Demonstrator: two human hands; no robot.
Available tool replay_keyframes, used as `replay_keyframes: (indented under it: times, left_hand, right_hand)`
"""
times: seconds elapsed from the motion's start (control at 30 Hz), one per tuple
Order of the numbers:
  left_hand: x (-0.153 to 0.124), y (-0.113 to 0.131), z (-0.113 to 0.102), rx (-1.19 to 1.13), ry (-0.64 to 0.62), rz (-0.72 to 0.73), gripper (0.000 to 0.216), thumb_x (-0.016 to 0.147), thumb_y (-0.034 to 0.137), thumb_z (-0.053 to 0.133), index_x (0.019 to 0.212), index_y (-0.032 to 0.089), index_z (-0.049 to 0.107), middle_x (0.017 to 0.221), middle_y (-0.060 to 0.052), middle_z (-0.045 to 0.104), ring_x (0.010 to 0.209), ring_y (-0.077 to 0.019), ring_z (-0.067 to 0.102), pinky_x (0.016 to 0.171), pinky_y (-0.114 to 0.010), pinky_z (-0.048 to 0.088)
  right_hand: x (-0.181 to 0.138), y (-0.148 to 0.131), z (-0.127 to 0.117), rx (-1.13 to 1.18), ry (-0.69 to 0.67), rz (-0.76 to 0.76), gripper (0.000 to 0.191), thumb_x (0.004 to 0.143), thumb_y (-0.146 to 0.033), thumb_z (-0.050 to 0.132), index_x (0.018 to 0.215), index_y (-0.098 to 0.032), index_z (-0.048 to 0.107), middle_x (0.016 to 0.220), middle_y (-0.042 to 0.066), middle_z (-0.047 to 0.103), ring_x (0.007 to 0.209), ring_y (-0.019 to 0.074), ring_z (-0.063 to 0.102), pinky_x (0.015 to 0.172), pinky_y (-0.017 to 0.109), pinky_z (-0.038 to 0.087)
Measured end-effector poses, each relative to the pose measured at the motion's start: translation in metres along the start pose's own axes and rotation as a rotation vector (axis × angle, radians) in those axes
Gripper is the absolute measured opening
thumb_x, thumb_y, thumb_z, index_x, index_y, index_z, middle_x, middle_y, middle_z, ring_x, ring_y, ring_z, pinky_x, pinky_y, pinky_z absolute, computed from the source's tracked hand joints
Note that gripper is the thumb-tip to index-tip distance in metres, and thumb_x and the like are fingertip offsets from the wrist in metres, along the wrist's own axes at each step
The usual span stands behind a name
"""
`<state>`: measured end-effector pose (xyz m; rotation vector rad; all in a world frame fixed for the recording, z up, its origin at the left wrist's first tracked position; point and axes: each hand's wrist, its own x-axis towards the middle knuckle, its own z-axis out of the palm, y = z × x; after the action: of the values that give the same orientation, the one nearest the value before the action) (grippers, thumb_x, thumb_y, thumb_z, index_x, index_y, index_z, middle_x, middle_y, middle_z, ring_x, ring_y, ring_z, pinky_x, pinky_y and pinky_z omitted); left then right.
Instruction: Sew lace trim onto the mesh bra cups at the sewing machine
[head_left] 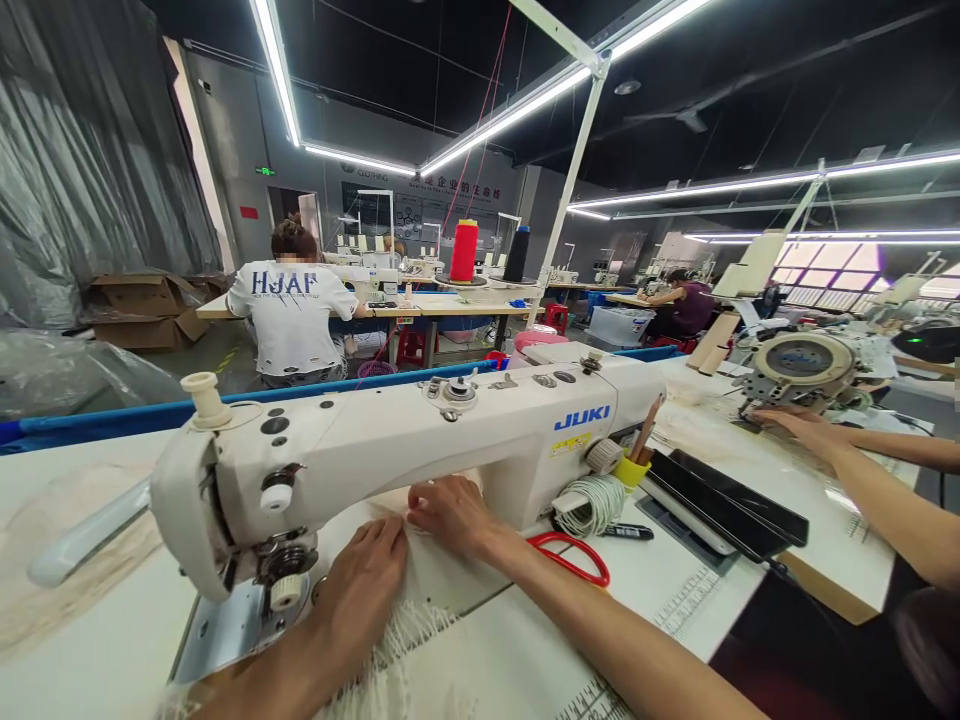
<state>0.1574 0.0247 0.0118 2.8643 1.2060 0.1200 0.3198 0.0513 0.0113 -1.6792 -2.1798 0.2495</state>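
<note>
So both hands are on the cream fringed cloth (420, 625), which lies on the white surface (105, 640) under the white JUKI sewing machine (390, 440). The left hand (360, 590) lies flat with fingers straight, the right hand (450, 515) has fingers curled on it, can't tell if pinching, with red-handled scissors (574, 562) just beside

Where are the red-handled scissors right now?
In the head view, the red-handled scissors lie on the white table right of centre, just beyond the right forearm and in front of the coil of white cord at the sewing machine's base.
</note>
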Motion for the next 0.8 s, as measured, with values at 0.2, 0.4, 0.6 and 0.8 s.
replay_keyframes:
  times: [0.2,0.4,0.6,0.8]
  left_hand:
    - [0.001,-0.007,0.001,0.005,0.005,0.049,0.034,0.082,0.006,0.038,0.105,0.013,0.063,0.112,-0.013,0.064,0.110,-0.0264,0.055,0.097,-0.040,0.039]
    - [0.001,-0.007,0.011,0.047,0.006,0.044,0.040,0.074,0.008,0.048,0.112,0.005,0.061,0.121,-0.021,0.059,0.113,-0.0323,0.053,0.101,-0.046,0.037]
    - [0.007,-0.006,0.024,0.093,0.160,0.002,0.045,0.072,0.007,0.049,0.116,0.008,0.059,0.137,-0.020,0.046,0.124,-0.0342,0.044,0.102,-0.049,0.034]
    - [0.024,-0.008,0.027,0.063,0.179,0.050,0.036,0.078,0.004,0.041,0.108,0.009,0.060,0.129,-0.019,0.054,0.117,-0.0276,0.052,0.100,-0.044,0.039]
  right_hand:
    - [0.003,0.001,0.004,0.068,0.031,0.065,0.011,0.077,-0.016,0.055,0.077,-0.019,0.065,0.070,0.002,0.062,0.066,0.0147,0.054,0.058,0.025,0.030]
    - [0.011,0.011,0.012,0.207,0.068,0.166,0.010,0.076,-0.012,0.056,0.069,-0.015,0.062,0.055,-0.003,0.054,0.055,0.0097,0.051,0.051,0.021,0.032]
    - [0.017,0.021,0.023,0.345,0.105,0.170,0.023,0.088,-0.030,0.055,0.074,-0.012,0.057,0.062,-0.004,0.054,0.051,0.0071,0.050,0.049,0.020,0.042]
    - [0.003,0.014,0.009,0.417,0.279,0.089,0.011,0.078,-0.014,0.053,0.069,-0.016,0.058,0.061,-0.001,0.056,0.060,0.0124,0.054,0.053,0.022,0.039]
